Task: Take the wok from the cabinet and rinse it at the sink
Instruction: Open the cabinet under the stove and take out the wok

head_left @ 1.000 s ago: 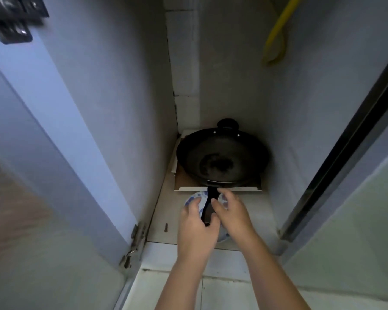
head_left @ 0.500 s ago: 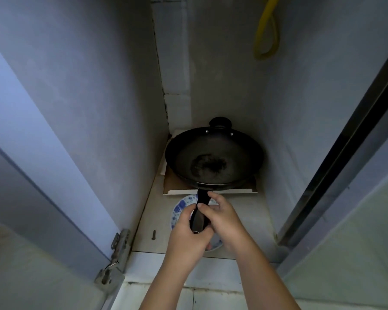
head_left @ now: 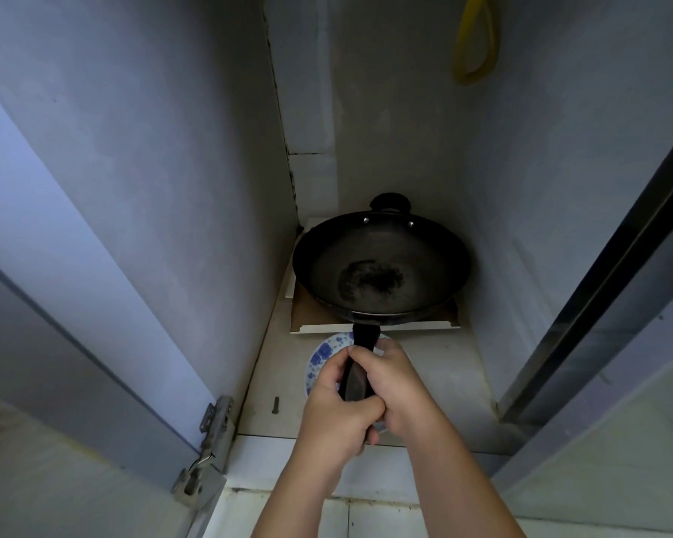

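1. The left hand (head_left: pixel 337 415), low in the frame's centre, has its fingers closed around the wok's long black handle (head_left: pixel 360 366).
2. The right hand (head_left: pixel 395 386), just beside it, is wrapped on the same handle; the two touch.
3. The wok (head_left: pixel 381 266) sits at centre frame, deep on the cabinet floor (head_left: pixel 443 366), over a flat board (head_left: pixel 373 327), its handle above a blue-patterned plate (head_left: pixel 321 357).
4. It looks heavy, rigid metal: the far loop handle (head_left: pixel 390 200) would balance the lift; the plate is fragile.

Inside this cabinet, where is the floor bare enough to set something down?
Bare floor lies right of the plate, up to the right wall. A narrower strip lies on its left, holding a small screw. The back is crowded: the wok and the board under it.
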